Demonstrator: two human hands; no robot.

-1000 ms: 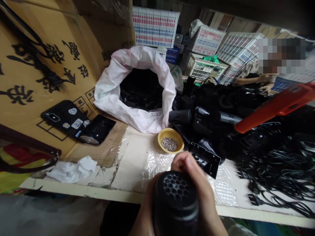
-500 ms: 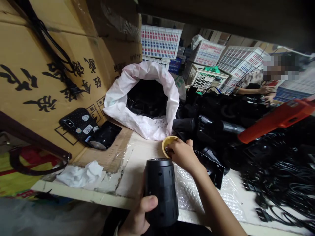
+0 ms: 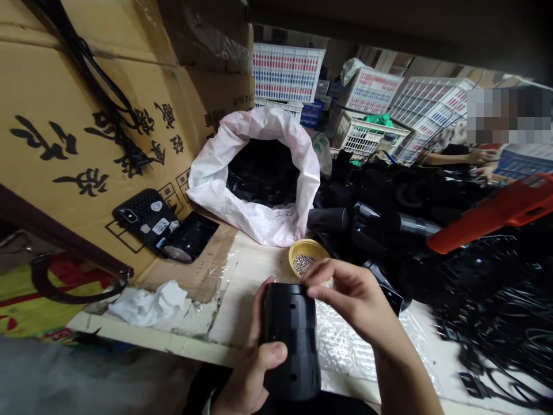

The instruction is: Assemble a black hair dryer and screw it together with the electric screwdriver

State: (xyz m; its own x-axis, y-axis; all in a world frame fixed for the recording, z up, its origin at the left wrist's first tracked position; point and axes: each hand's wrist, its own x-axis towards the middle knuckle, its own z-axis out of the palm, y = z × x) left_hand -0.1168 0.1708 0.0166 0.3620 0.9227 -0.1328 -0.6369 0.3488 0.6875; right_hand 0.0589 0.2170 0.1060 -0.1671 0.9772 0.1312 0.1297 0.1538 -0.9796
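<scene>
The left hand (image 3: 254, 369) grips an upright black plastic cylinder (image 3: 292, 340) over the bench (image 3: 254, 305), thumb across its side. The right hand (image 3: 349, 291) pinches at the cylinder's top edge, anything held too small to tell. A yellow bowl (image 3: 307, 256) of screws (image 3: 304, 263) sits just beyond the cylinder.

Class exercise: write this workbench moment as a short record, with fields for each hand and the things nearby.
left hand: grips black plastic cylinder
right hand: fingers pinched together at the cylinder's top
nearby: yellow bowl of small screws
behind: white woven sack of black parts
</scene>
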